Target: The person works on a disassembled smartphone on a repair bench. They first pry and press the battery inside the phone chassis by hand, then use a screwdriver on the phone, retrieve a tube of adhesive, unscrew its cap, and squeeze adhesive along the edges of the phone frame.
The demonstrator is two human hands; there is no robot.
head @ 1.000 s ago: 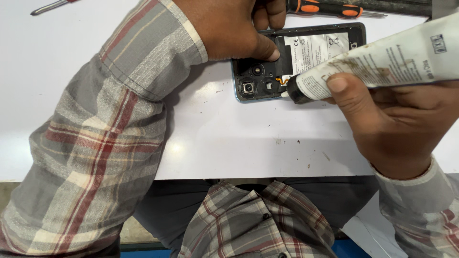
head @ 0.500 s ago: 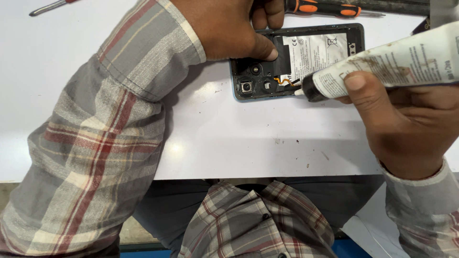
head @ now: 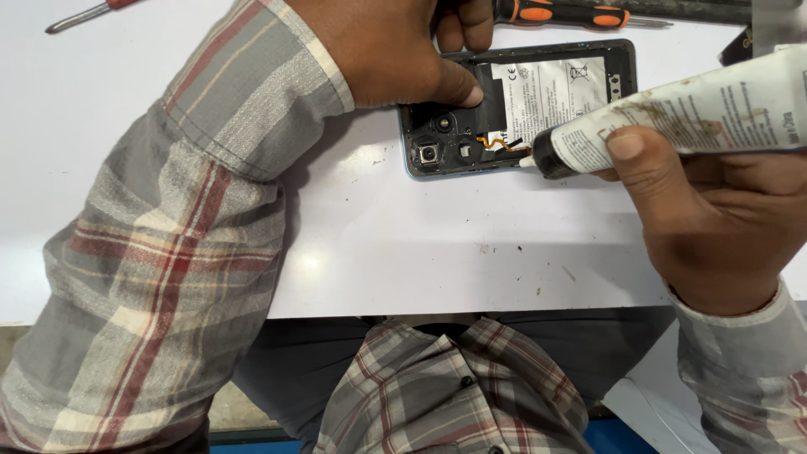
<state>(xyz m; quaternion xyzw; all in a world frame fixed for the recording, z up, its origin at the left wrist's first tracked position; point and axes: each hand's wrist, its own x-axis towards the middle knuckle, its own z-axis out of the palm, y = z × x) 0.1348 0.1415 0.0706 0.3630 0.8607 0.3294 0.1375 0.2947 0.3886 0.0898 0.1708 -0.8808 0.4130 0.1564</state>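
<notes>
Left hand (head: pixel 395 50) clamps phone (head: pixel 521 105) at counter's (head: pixel 420 252) far side, covering its top-left corner. Right hand (head: pixel 714 219) grips tube (head: pixel 681 118), end cut off right; nozzle at phone's near edge. Near counter bare.

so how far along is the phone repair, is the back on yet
Done: the phone lies face down on the white table with its back cover off, battery and camera modules exposed. In hand: the left hand pins the phone while the right hand holds a white adhesive tube, nozzle at the frame's lower edge. Left: no back cover is in view, so closing is not yet done.
</notes>
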